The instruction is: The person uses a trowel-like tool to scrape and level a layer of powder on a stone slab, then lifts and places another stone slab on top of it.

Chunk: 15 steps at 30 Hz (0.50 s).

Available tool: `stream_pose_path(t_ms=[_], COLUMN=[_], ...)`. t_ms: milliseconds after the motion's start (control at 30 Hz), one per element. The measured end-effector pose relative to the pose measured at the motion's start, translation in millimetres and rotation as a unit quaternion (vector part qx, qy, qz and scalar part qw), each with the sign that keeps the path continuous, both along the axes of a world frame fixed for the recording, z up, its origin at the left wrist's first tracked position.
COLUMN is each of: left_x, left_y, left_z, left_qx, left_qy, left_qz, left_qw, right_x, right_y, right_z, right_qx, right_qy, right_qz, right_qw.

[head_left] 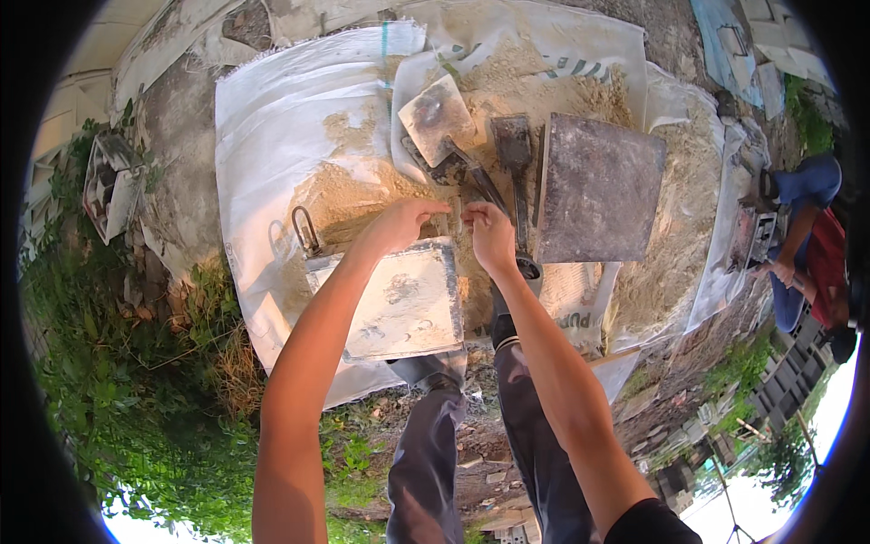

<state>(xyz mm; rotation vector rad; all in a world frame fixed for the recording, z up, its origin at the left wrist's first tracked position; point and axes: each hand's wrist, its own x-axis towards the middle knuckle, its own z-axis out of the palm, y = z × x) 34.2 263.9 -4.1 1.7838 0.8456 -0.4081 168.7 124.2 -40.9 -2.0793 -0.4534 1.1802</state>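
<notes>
My left hand (399, 225) hovers above the far edge of a cream, dark-rimmed square slab (399, 304), its fingers stretched out toward the right. My right hand (492, 238) is just across from it, fingers curled in against the thumb; whatever they may pinch is too small to make out. A narrow gap separates the two hands. A U-shaped metal loop (304, 228) stands up at the slab's far left corner. Beyond my hands lie a small pale square plate (437, 118), a dark bar (480, 177) and a dark flat-bladed tool (513, 145) with a long handle.
A dark square board (600, 190) lies right of my hands. White woven sacks (272, 118) strewn with sand (349, 195) cover the ground. Plants (136, 363) grow at the left. Another person (816, 245) is at the far right, near stacked grey blocks (797, 367).
</notes>
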Motion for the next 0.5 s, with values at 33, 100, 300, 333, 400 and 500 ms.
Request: stream_pose_path(t_ms=[33, 100, 300, 333, 400, 500], left_x=[13.5, 17.2, -31.5, -48.6, -85.6, -102.7], left_y=[2.9, 8.2, 25.7, 36.2, 61.6, 74.0], left_z=[-6.1, -23.2, -19.8, -6.9, 0.3, 7.0], left_qx=[-0.060, -0.119, 0.023, 0.031, 0.014, 0.022], left_qy=[0.060, 0.127, 0.102, 0.148, 0.354, 0.379], left_qz=[-0.051, -0.105, -0.328, -0.331, -0.427, -0.415], left_qw=[0.995, 0.979, 0.939, 0.931, 0.832, 0.827], right_x=[-0.8, -7.0, -9.8, -13.6, -15.8, -11.9], right_y=[-11.1, -30.4, -89.0, -87.1, -80.3, -67.4], right_z=[6.6, 15.1, 9.1, 14.9, 18.4, 11.2], right_qx=[0.003, -0.012, -0.063, -0.081, -0.074, -0.068], right_qy=[0.022, 0.054, 0.077, 0.088, 0.098, 0.051], right_qz=[0.015, 0.018, 0.011, 0.028, 0.044, 0.079], right_qw=[1.000, 0.998, 0.995, 0.992, 0.991, 0.993])
